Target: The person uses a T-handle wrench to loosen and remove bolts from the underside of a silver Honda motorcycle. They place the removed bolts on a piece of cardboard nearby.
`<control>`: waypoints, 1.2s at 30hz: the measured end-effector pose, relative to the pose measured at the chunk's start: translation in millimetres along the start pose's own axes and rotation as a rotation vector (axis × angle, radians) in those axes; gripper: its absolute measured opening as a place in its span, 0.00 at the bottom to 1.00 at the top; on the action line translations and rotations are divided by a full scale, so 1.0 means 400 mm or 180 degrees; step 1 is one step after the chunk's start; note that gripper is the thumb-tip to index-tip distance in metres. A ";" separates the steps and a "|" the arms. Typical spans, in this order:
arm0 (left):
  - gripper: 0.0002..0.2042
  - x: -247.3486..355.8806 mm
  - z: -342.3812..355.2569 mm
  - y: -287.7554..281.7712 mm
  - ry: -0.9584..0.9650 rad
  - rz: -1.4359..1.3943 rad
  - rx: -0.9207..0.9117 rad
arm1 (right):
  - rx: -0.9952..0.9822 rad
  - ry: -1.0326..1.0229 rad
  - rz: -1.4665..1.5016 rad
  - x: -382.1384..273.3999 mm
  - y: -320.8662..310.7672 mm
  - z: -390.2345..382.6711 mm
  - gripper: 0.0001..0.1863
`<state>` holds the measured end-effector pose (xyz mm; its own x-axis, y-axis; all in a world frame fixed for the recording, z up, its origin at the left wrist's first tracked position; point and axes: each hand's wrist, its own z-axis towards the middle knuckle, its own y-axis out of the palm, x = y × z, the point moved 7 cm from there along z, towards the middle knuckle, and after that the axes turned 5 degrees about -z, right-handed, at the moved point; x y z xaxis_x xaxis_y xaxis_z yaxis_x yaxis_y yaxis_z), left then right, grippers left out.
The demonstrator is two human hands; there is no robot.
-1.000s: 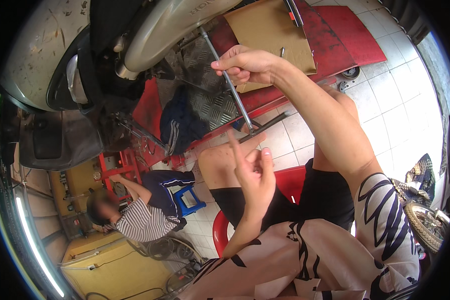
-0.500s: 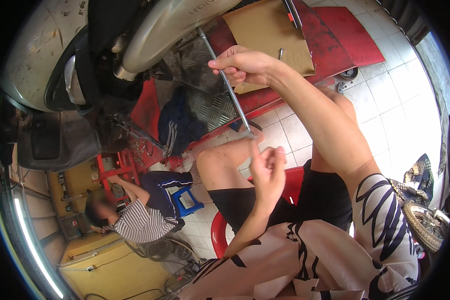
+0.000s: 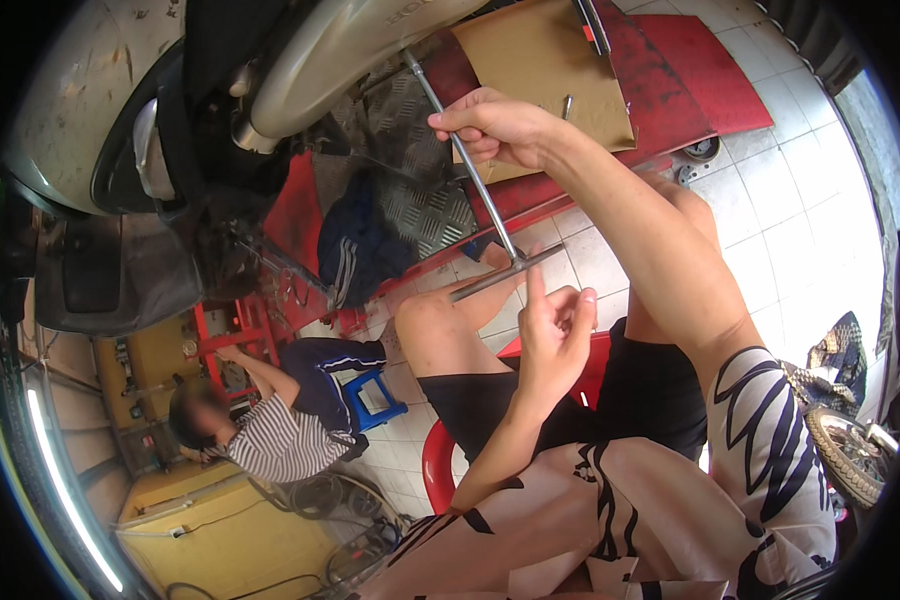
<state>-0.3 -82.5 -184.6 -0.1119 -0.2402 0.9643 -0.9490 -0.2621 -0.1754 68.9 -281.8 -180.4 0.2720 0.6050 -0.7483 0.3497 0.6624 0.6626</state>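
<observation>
My right hand (image 3: 490, 128) is closed round the upper shaft of a metal T-handle wrench (image 3: 490, 210). The shaft slants up and away to the underside of a motorcycle's silver-grey body (image 3: 340, 75), where its far end is hidden. Nearer me, the sliding crossbar sits above my knee. At that bar, my left hand (image 3: 553, 345) points its index finger up, the tip touching or very close to it. Its thumb stands apart, the other fingers are loosely curled, and nothing is held.
Cardboard (image 3: 520, 60) with a small metal piece (image 3: 568, 107) covers part of a red platform (image 3: 660, 75). Dark blue cloth (image 3: 355, 255) lies by the tread plate (image 3: 430, 222). At left, another person (image 3: 280, 440) works near a blue stool (image 3: 378, 400). A wheel (image 3: 840, 450) is far right.
The wrench's crossbar has turned and now lies crosswise in view. My left hand has moved slightly right, index finger still stretched out. My right hand keeps its hold on the shaft.
</observation>
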 end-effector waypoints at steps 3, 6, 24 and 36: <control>0.36 0.069 0.009 0.020 0.0337 0.0084 -0.0249 | -0.0103 -0.0048 0.0156 -0.014 0.002 -0.006 0.12; 0.35 0.123 -0.022 -0.025 0.0851 0.0313 0.0065 | -0.0263 -0.0163 0.0422 -0.042 0.012 -0.009 0.12; 0.23 0.101 0.034 -0.031 0.0480 -0.1519 -0.0026 | -0.1544 0.0368 -0.0253 0.021 0.075 -0.037 0.13; 0.32 0.060 -0.051 -0.096 0.0504 -0.0191 0.1429 | -0.0880 0.0451 -0.0394 0.029 0.066 -0.018 0.12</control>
<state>27.6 -59.3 -150.7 -0.1375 -0.0760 0.9876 -0.7378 -0.6573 -0.1534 75.1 -254.1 -171.4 0.1084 0.5551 -0.8247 0.1105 0.8177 0.5650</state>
